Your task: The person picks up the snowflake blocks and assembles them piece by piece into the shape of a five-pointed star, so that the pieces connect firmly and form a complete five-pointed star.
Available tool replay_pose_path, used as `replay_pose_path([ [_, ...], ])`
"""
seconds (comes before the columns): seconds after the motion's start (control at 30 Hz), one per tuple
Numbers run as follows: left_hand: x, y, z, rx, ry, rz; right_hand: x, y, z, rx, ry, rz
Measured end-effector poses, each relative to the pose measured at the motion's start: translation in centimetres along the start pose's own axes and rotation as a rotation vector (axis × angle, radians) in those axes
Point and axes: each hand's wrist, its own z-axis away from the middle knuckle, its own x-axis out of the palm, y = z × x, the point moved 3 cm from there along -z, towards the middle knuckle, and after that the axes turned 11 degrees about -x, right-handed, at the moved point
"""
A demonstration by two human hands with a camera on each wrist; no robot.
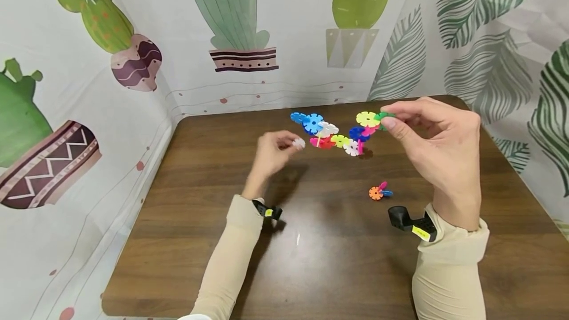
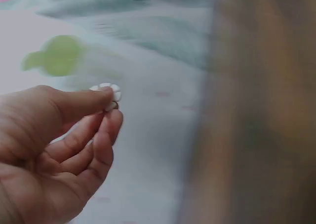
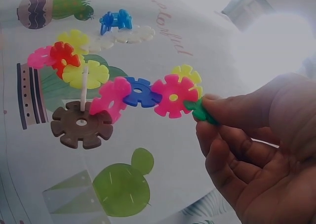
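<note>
My right hand [image 1: 444,147] pinches a green notched disc [image 3: 201,111] between thumb and fingers. That disc ends a chain of interlocking plastic snowflake discs [image 1: 313,123], held up in the air over the table. Pink, dark blue, yellow, white, red and light blue discs make up the chain, and a brown disc [image 3: 81,126] hangs from it in the right wrist view. To the left, my left hand [image 1: 273,152] pinches a single white notched disc [image 2: 111,91] by its edge, apart from the chain. The left fingertips partly cover this disc.
On the brown wooden table [image 1: 200,201] lies a small joined cluster with an orange disc [image 1: 376,193], a pink one and a blue one, below the chain in the head view. A white cloth [image 1: 302,73] printed with cacti and leaves hangs behind the table.
</note>
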Motion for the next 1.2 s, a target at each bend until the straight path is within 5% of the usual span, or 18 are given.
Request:
replay_pose_path([
  [0.17,-5.3,5.1,2.4,0.137,0.183,0.255,0.2,-0.2,-0.1,-0.012,-0.023,0.011],
  [0.33,-7.5,9.7,6.3,0.261,0.29,0.372,0.7,-0.2,0.2,-0.003,-0.064,0.033],
  [0.57,-6.7,13.2,9.6,0.369,0.319,0.374,1.6,-0.2,0.5,-0.009,-0.117,0.054],
  [0.83,-4.2,14.4,9.8,0.521,0.286,0.191,2.9,-0.6,0.8,-0.02,-0.192,0.101],
  [1.2,-3.8,13.7,9.7,0.434,0.327,0.045,3.4,-0.8,0.8,-0.072,-0.235,0.036],
])
